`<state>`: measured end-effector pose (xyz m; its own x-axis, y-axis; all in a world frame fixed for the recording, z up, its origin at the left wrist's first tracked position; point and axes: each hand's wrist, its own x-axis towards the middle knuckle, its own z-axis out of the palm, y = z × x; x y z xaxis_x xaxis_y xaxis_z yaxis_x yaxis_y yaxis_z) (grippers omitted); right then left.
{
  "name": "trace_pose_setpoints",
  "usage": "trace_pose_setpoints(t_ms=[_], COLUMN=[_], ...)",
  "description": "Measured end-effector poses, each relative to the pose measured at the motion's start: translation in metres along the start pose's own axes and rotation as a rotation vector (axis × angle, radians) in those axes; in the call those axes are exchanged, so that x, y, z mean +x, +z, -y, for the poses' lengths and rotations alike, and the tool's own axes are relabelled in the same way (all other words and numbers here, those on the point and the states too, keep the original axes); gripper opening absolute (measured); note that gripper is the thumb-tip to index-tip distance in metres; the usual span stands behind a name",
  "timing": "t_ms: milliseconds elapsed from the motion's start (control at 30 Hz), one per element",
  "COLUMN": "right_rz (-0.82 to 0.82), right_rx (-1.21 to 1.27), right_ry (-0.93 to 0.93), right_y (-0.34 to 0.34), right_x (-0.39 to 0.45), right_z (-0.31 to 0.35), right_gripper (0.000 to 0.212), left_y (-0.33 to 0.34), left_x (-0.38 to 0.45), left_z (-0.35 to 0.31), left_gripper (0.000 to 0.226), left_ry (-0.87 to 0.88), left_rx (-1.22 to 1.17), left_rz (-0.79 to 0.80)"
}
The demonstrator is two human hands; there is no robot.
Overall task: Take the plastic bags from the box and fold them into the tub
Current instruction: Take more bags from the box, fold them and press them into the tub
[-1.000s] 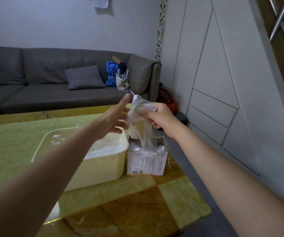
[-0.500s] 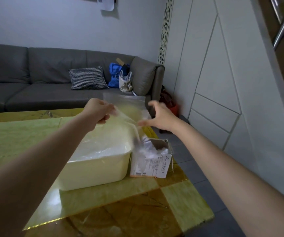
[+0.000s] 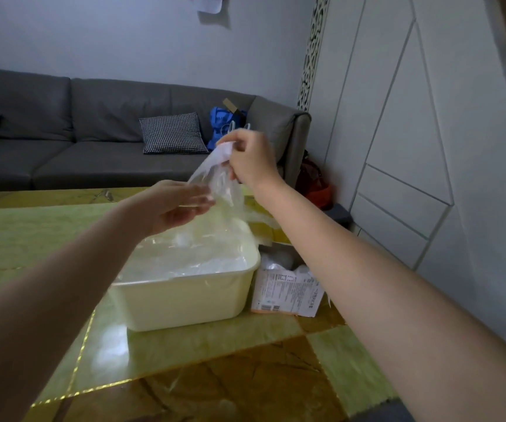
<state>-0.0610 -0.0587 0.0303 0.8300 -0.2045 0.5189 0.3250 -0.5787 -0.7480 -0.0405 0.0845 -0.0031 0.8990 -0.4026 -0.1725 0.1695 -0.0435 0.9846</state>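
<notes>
A clear plastic bag [image 3: 219, 184] hangs in the air above the cream tub [image 3: 184, 300]. My right hand [image 3: 250, 158] pinches its top edge, raised high. Lower and to the left, my left hand [image 3: 175, 205] lies flat with straight fingers against the bag's lower part. Clear plastic [image 3: 191, 254] fills the tub to its rim. The small cardboard box [image 3: 288, 296] stands right of the tub, touching it, with more bags showing in its open top; my right forearm crosses over it.
Tub and box stand on a green and amber stone table [image 3: 17, 239], near its right edge. A grey sofa [image 3: 63, 132] with a checked cushion [image 3: 172, 134] and a blue bag [image 3: 222, 123] is behind. White wall panels [image 3: 413, 147] run along the right.
The bag came out of the box and was stretched between both hands. My right hand has since lifted its end upward, and my left hand has let go and flattened against the bag.
</notes>
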Motion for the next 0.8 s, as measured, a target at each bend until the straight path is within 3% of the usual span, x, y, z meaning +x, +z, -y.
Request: trace_pose_setpoints(t_ms=[100,200,300,367,400,467,567,633,733,800], right_rz=[-0.060,0.135,0.295,0.347,0.362,0.409,0.486,0.514,0.451,0.572], right_rx=[-0.006,-0.158,-0.312,-0.395,-0.425,-0.503,-0.624,-0.709,-0.932,-0.927], right_ry=[0.233,0.430,0.467,0.445,0.430,0.385,0.365,0.315,-0.028,-0.125], right_y=[-0.010,-0.001,0.016,0.025,0.028,0.033,0.039,0.038,0.031,0.033], right_x=[-0.001,-0.015,-0.031,-0.038,-0.039,-0.042,-0.045,-0.045,-0.039,-0.036], right_z=[-0.018,-0.042,-0.060,-0.064,-0.065,-0.066,-0.067,-0.064,-0.050,-0.044], right_gripper=[0.018,0.021,0.013,0.023,0.037,0.057,0.066,0.065,0.050,0.043], left_y=[-0.033,-0.056,-0.056,-0.044,-0.037,-0.023,-0.011,-0.013,-0.018,-0.019], left_x=[0.003,0.013,0.019,0.017,0.017,0.020,0.027,0.032,0.044,0.052], left_z=[0.009,0.020,0.028,0.025,0.024,0.025,0.041,0.052,0.068,0.076], left_gripper=[0.027,0.022,0.033,0.042,0.043,0.043,0.071,0.086,0.091,0.091], left_ry=[0.068,0.073,0.047,0.172,0.260,0.298,-0.049,-0.137,-0.164,-0.177], left_rx=[0.377,0.611,1.139,1.385,1.402,1.316,1.294,1.400,1.527,1.539], left_rz=[-0.256,-0.413,-0.484,-0.534,-0.497,-0.252,0.122,0.188,0.218,0.212])
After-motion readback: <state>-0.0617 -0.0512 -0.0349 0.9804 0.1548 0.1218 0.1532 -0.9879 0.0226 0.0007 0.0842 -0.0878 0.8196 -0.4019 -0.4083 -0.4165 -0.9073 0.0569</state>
